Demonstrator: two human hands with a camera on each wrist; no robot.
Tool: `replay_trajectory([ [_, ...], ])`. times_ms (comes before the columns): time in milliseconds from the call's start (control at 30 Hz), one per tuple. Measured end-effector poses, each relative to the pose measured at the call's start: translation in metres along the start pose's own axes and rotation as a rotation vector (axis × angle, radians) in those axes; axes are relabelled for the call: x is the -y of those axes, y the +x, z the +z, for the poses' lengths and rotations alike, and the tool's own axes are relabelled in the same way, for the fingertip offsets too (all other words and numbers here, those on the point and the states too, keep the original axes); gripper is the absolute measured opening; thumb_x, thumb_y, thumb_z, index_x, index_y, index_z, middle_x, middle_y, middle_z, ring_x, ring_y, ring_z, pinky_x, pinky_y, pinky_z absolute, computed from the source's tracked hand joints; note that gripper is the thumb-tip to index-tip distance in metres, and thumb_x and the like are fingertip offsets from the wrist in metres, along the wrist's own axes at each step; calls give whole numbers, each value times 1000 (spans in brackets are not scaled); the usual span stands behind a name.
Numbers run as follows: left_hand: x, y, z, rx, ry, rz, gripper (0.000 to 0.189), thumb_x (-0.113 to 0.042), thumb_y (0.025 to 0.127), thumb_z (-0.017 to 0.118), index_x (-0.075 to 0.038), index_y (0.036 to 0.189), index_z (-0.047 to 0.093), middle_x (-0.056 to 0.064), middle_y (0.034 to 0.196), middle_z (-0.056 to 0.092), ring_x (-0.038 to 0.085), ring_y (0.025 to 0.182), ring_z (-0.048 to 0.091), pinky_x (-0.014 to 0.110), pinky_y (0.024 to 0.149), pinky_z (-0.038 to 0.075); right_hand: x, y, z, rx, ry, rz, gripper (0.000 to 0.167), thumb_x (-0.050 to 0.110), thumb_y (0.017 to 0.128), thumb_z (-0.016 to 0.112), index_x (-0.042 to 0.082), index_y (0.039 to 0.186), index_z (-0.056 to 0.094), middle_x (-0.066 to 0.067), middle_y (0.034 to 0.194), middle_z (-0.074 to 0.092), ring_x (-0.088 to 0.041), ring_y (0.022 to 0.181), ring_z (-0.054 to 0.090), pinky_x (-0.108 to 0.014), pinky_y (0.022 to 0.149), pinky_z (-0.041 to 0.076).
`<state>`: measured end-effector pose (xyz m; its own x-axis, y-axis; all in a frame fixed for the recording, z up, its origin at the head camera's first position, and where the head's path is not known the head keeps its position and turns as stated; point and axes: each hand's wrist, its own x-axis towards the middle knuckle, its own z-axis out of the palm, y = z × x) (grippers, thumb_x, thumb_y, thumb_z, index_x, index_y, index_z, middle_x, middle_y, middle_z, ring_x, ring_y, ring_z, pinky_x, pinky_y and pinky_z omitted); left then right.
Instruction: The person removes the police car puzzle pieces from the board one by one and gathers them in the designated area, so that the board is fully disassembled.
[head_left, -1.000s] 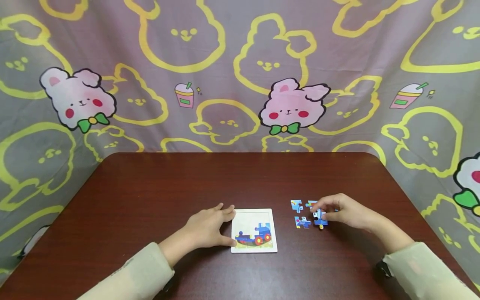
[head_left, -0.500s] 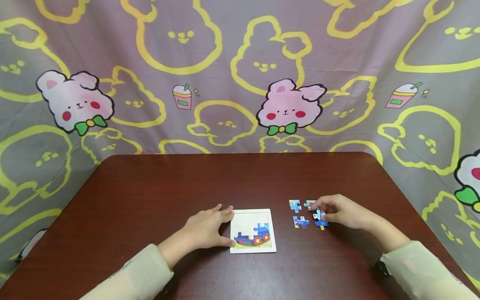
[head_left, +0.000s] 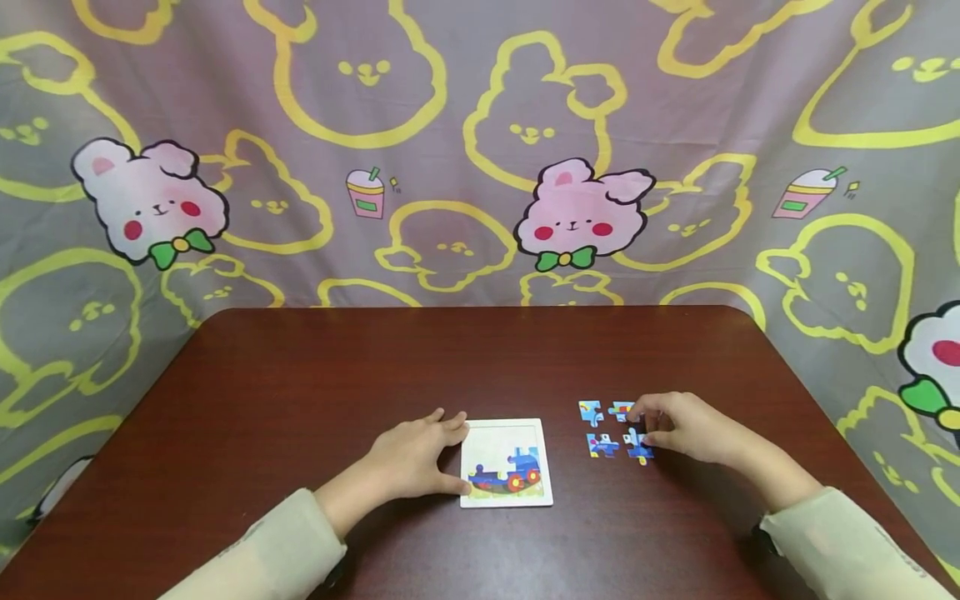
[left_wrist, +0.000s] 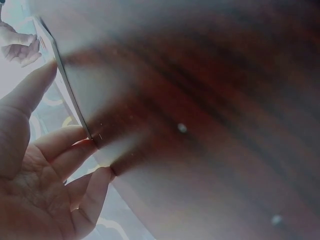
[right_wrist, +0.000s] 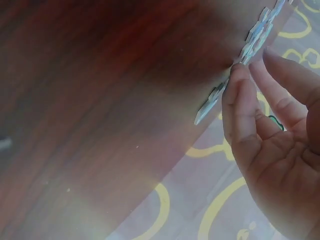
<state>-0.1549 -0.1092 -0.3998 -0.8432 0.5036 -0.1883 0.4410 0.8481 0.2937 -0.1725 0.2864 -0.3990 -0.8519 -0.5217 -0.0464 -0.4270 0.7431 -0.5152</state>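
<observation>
A square white-framed jigsaw puzzle tray (head_left: 506,501) lies on the table, with a blue train with red wheels across its lower part and a pale bare area above. My left hand (head_left: 408,458) rests along its left edge, thumb at the near corner and fingers spread toward the far one. To the right lie several loose blue puzzle pieces (head_left: 602,446). My right hand (head_left: 693,427) bends over the right side of this group, its thumb tip beside the near-right puzzle piece (head_left: 639,447). In the right wrist view, thumb and fingertips (right_wrist: 240,70) stand apart at the flat pieces.
The dark reddish-brown wooden table (head_left: 375,358) carries the tray and the pieces. A grey-pink curtain (head_left: 450,125) with yellow outlines and cartoon rabbits hangs behind and around it.
The near-right piece has shifted slightly left and down and now lies straighter with the other pieces. My right hand has eased a little right, away from it. The left hand and tray stay put.
</observation>
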Motion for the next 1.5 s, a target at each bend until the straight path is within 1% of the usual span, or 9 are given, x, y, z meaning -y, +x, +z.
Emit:
replay_trajectory([
  [167,1,-1,-1,-1,0,-9,79,-57,76,78,-21,143,56,-1,155,45,30,146,39,58,79,56,1,2,-2,4,-11,-8,23,8,85,76,8,107,69,10,77,58,1,68,46,-21,60,41],
  [300,2,-2,-1,-7,-3,-10,79,-56,76,79,-20,142,57,0,154,46,31,145,40,59,80,55,4,6,-2,8,14,-25,23,7,86,75,9,108,69,10,75,58,1,66,47,-21,58,42],
  [567,0,-2,-2,-12,16,2,79,-58,76,79,-21,142,57,0,154,47,30,145,41,58,86,54,25,23,1,20,35,-86,24,8,86,74,10,110,69,10,83,62,0,73,52,-22,64,46],
  [700,0,-3,-1,-4,14,-13,79,-57,76,79,-21,142,57,0,154,47,30,145,40,58,88,53,41,36,10,51,64,-151,24,6,87,74,11,110,69,7,86,62,-2,76,53,-22,66,48],
  [767,-1,-3,-2,-4,13,-12,79,-57,76,79,-21,142,57,0,154,47,30,145,40,58,86,54,49,42,14,72,77,-180,24,5,87,73,12,110,69,5,88,63,-3,77,54,-23,68,48],
  [933,-2,-1,-3,-3,15,-2,80,-57,76,79,-20,143,56,0,154,46,30,146,40,57,81,56,68,56,25,132,84,-210,23,6,88,73,14,110,70,1,92,63,-2,79,53,-22,70,49],
  [1100,-2,-1,-3,7,17,-14,79,-57,76,79,-20,143,56,0,154,46,30,146,39,58,85,55,84,71,36,184,72,-256,23,9,89,74,15,110,70,1,95,64,-1,76,53,-21,69,49],
  [1267,-1,1,-3,9,27,-18,80,-58,76,78,-21,143,56,0,154,46,30,146,40,58,86,54,95,80,44,233,60,-281,23,7,89,73,15,110,71,3,102,65,-2,81,58,-22,73,52],
  [1500,-1,3,-3,9,37,-14,80,-59,75,79,-21,143,56,0,153,47,31,145,41,56,90,53,100,84,47,292,-15,-302,27,10,85,77,17,110,71,3,101,60,-6,83,57,-22,77,50],
])
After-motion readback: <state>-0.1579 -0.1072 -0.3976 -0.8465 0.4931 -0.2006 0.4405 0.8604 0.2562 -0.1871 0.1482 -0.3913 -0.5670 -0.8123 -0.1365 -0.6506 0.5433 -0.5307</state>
